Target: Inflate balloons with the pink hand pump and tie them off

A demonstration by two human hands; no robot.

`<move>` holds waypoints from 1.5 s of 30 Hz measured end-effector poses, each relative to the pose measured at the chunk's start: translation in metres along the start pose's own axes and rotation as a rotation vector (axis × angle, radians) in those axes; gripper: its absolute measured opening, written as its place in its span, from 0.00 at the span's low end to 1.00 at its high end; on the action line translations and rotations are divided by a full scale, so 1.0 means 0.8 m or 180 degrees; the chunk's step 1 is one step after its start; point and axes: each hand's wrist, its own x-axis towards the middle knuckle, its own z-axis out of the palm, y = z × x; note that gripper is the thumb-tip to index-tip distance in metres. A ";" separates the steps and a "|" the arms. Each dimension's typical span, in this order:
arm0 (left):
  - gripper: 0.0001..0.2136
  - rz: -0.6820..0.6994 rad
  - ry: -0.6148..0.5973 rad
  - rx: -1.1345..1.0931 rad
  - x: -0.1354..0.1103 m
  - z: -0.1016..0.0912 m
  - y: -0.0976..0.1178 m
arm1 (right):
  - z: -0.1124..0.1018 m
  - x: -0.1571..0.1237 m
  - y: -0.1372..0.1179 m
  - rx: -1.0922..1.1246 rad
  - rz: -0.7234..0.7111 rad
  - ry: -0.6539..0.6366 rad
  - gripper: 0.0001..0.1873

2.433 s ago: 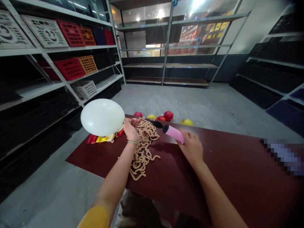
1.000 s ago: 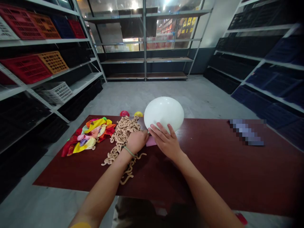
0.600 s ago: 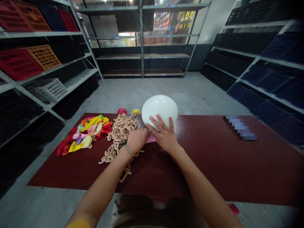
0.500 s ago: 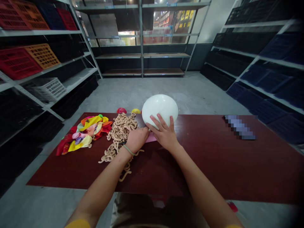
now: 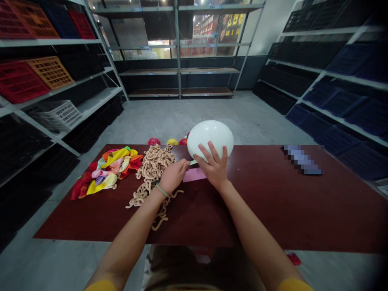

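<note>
Yellow characters [image 5: 232,26] are seen beyond the far rack [image 5: 178,81], at its right, but are too blurred to be read; the small shelf labels [image 5: 150,74] along its edges are likewise illegible. The surface of a bluish object [image 5: 303,159] at the far right of the table [image 5: 266,206] is obscured by pixelation.

The white balloon [image 5: 211,135] is held above the far side of the table, near the middle. Its neck is pinched by the closed fingers of the left hand [image 5: 173,176], on whose wrist a pale green band [image 5: 163,190] is worn; its near side is touched by the right hand [image 5: 214,167], opened with the fingers spread. Compared with half a second earlier, the balloon has been shifted slightly to the right, the neck is drawn out into plain sight, and more of the pink pump [image 5: 194,175] is exposed. The pump, partly hidden by both hands, was held in the right hand in the earliest view.

To the left, beige curled pieces [image 5: 156,161] are heaped, partly covered by the left hand and forearm; farther left, limp multicoloured balloons [image 5: 113,165] are piled. Red and yellow balls [image 5: 172,142] are seen past the far edge.
</note>
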 end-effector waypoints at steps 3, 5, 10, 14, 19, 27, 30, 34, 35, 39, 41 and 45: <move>0.19 -0.0086 0.0033 -0.0754 0.004 -0.003 -0.002 | -0.003 0.000 0.004 -0.0030 0.0023 -0.0045 0.25; 0.17 -0.0325 0.0014 -0.1256 0.006 -0.003 -0.003 | -0.003 -0.002 0.005 0.0043 0.0068 -0.0095 0.29; 0.15 -0.0803 0.0022 -0.2141 0.009 -0.002 -0.009 | -0.001 -0.007 -0.001 0.0164 0.0023 -0.0184 0.30; 0.14 -0.0756 -0.0030 -0.2323 0.010 -0.006 -0.013 | -0.002 -0.009 -0.005 0.0111 -0.0057 -0.0284 0.28; 0.13 -0.0510 -0.0076 -0.1999 0.009 -0.008 -0.023 | -0.009 -0.001 -0.014 0.0085 -0.0276 -0.0492 0.26; 0.11 -0.0526 0.0327 -0.1299 0.014 -0.002 -0.051 | -0.048 0.015 -0.054 0.0553 -0.0746 -0.1058 0.11; 0.10 -0.0563 0.0370 -0.1211 0.015 -0.003 -0.051 | -0.052 -0.005 -0.079 0.0589 -0.0982 -0.1493 0.11; 0.09 -0.0534 0.0412 -0.1240 0.014 -0.005 -0.046 | -0.050 -0.027 -0.102 0.0556 -0.0786 -0.1580 0.08; 0.09 -0.0528 0.0423 -0.1291 0.014 -0.005 -0.045 | -0.051 -0.028 -0.104 0.0647 -0.0755 -0.1599 0.08; 0.09 -0.0577 0.0521 -0.1346 0.014 -0.004 -0.045 | -0.069 -0.004 -0.086 0.1348 -0.0243 -0.1681 0.07; 0.09 -0.0550 0.0556 -0.1285 0.014 -0.004 -0.045 | -0.080 0.018 -0.067 0.1833 0.0345 -0.1686 0.06; 0.09 -0.0501 0.0610 -0.1242 0.013 -0.005 -0.042 | -0.098 0.071 -0.028 0.2041 0.0698 -0.1642 0.04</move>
